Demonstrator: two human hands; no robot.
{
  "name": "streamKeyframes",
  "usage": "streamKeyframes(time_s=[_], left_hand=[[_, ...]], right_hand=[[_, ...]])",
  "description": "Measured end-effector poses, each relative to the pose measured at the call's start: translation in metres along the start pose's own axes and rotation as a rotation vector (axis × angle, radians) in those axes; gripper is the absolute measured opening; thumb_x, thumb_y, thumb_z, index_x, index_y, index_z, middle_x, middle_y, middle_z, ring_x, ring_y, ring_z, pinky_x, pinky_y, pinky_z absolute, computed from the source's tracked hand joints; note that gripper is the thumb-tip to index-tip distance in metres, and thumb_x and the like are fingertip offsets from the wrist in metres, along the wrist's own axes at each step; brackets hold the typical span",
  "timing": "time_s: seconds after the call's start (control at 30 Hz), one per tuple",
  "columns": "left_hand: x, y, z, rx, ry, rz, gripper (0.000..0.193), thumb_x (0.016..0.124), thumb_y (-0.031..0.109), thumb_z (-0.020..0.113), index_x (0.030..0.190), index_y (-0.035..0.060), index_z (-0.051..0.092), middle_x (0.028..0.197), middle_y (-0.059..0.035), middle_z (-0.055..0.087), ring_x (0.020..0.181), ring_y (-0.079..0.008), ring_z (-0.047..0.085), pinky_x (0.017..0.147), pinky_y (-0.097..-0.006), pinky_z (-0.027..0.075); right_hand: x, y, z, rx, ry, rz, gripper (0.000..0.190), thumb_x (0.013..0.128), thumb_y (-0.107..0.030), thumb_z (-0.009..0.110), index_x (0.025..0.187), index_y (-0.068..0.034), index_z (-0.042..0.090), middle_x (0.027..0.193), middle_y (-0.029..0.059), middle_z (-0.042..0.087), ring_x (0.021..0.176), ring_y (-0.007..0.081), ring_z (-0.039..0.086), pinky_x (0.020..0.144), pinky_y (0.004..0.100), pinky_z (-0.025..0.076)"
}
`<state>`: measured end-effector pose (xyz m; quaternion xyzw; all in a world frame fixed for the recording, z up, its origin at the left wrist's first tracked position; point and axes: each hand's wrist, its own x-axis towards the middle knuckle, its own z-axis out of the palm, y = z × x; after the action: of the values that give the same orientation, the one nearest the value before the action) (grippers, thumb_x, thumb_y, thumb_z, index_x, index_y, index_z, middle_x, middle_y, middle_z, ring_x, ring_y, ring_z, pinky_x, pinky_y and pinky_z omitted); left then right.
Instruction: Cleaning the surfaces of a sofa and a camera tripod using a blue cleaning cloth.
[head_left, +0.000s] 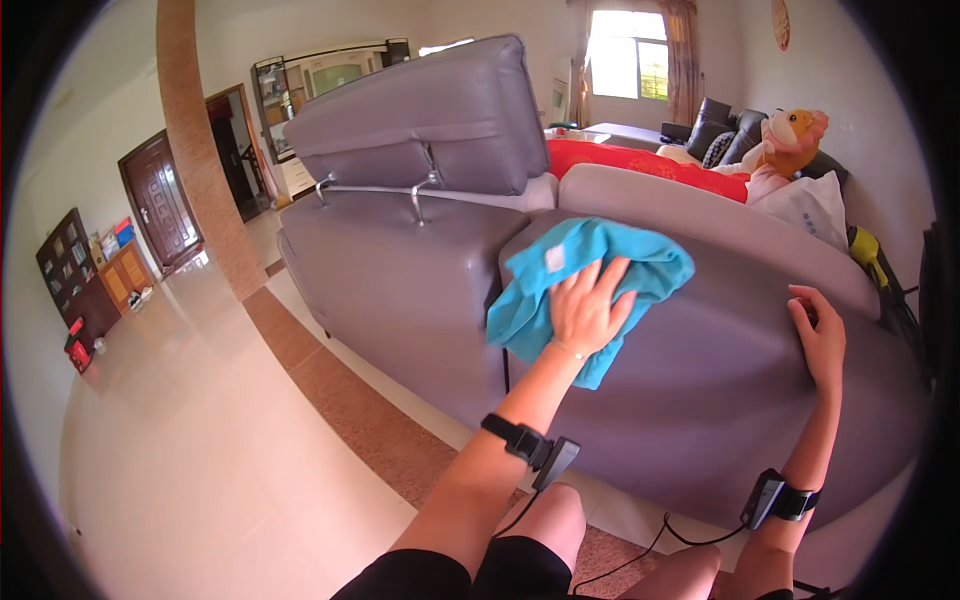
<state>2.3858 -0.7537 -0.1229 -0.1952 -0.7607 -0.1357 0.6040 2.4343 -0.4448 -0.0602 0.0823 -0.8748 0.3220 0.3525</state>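
My left hand (589, 311) lies spread on a turquoise cloth (525, 300), pressing it against the back of a grey leather sofa (675, 360) near the seam between two sections. The cloth is crumpled, bears a small white tag and hangs partly over the seam. At the right, my right hand (821, 334) rests by the sofa back with its fingers loosely curled; nothing shows in it. To the left of the cloth, a raised sofa headrest (405, 120) stands on bent metal brackets (420, 199).
A red cover (645, 165), a plush toy (791, 142) and a white bag (810, 210) lie beyond the backrest. A yellow and black device (870, 255) is at the right. A stone pillar (202, 150) rises at left. Black cables (622, 559) hang by my legs.
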Motion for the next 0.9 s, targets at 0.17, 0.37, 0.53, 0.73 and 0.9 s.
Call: streamKeyframes(time_s=[0.17, 0.37, 0.53, 0.73, 0.9], left_hand=[[-0.169, -0.058, 0.065, 0.157, 0.098, -0.377, 0.041, 0.072, 0.025, 0.045, 0.102, -0.0023, 0.051, 0.106, -0.0261, 0.050, 0.091, -0.0444, 0.049, 0.082, -0.0501, 0.035], [-0.254, -0.037, 0.098, -0.064, 0.146, -1.006, 0.044, 0.091, 0.032, 0.029, 0.107, -0.0038, 0.050, 0.106, -0.0243, 0.052, 0.102, -0.0377, 0.042, 0.089, -0.0473, 0.028], [-0.350, -0.041, 0.128, 0.025, 0.635, -1.610, 0.024, 0.088, 0.019, 0.039, 0.093, 0.0003, 0.053, 0.092, -0.0204, 0.055, 0.095, -0.0320, 0.048, 0.079, -0.0467, 0.040], [-0.426, -0.008, 0.113, -0.513, 0.608, -2.137, 0.023, 0.087, 0.020, 0.040, 0.093, 0.0010, 0.053, 0.091, -0.0202, 0.056, 0.094, -0.0316, 0.049, 0.078, -0.0471, 0.040], [-0.412, 0.040, 0.137, -0.899, 0.349, -2.235, 0.023, 0.087, 0.020, 0.042, 0.094, 0.0016, 0.053, 0.090, -0.0201, 0.056, 0.093, -0.0313, 0.049, 0.078, -0.0474, 0.041]], right_hand=[[0.006, -0.010, 0.011, -0.015, 0.006, -0.087, 0.024, 0.081, -0.022, 0.057, 0.099, -0.008, 0.060, 0.082, 0.0066, 0.063, 0.076, 0.0140, 0.059, 0.070, 0.0251, 0.043], [0.014, 0.010, 0.014, -0.086, 0.008, -0.030, 0.026, 0.081, -0.027, 0.056, 0.097, -0.008, 0.060, 0.082, 0.0060, 0.062, 0.075, 0.0143, 0.058, 0.070, 0.0252, 0.042], [0.013, 0.006, 0.019, -0.036, 0.027, -0.057, 0.027, 0.081, -0.029, 0.055, 0.096, -0.007, 0.061, 0.083, 0.0052, 0.063, 0.076, 0.0143, 0.058, 0.070, 0.0248, 0.042], [0.009, 0.020, 0.020, -0.154, 0.023, 0.003, 0.031, 0.080, -0.034, 0.055, 0.093, -0.007, 0.063, 0.087, 0.0063, 0.064, 0.081, 0.0169, 0.060, 0.072, 0.0260, 0.043], [0.007, -0.011, -0.006, -0.118, -0.178, 0.080, 0.032, 0.082, -0.032, 0.052, 0.099, -0.006, 0.060, 0.092, 0.0118, 0.061, 0.084, 0.0185, 0.056, 0.075, 0.0308, 0.043]])
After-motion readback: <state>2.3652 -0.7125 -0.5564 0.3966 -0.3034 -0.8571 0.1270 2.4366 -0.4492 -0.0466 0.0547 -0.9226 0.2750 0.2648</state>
